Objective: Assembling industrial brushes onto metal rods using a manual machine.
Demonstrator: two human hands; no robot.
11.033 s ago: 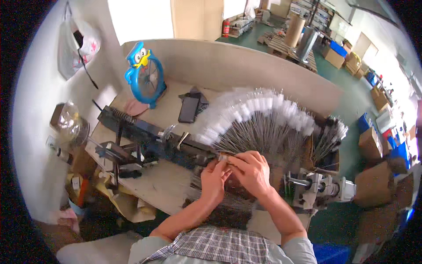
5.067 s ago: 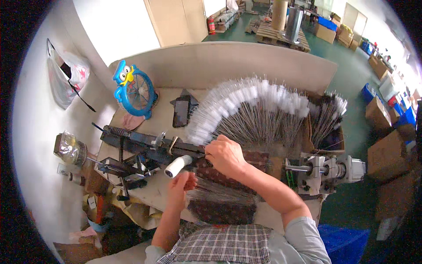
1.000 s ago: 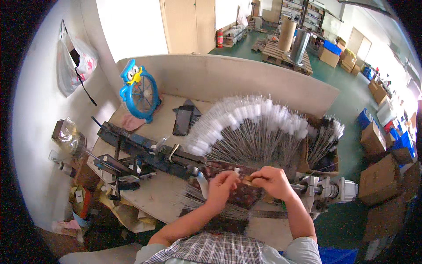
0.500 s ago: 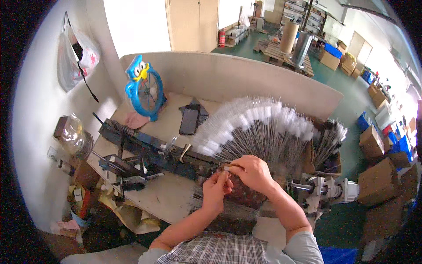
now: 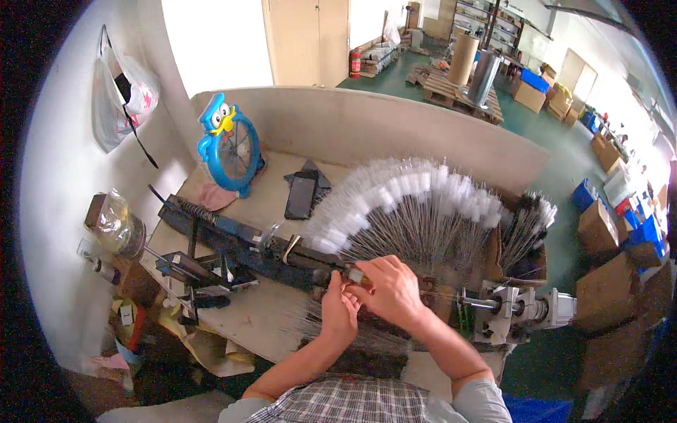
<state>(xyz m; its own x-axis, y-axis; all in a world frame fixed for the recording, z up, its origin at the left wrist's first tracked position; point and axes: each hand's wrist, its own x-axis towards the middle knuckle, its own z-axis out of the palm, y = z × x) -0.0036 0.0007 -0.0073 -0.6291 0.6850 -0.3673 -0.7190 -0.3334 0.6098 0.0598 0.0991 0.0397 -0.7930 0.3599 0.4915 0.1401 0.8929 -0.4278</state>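
Left hand [image 5: 340,310] and right hand [image 5: 392,287] meet at the black machine bar's [image 5: 236,236] right end.
I see the right hand pinching a small pale piece [image 5: 357,276] by that end; the left hand's fingers curl close beside it, whether gripping I cannot tell. White-headed brushes [image 5: 416,187] fan out beyond the bar's right end; a dark phone [image 5: 300,196] lies behind it.
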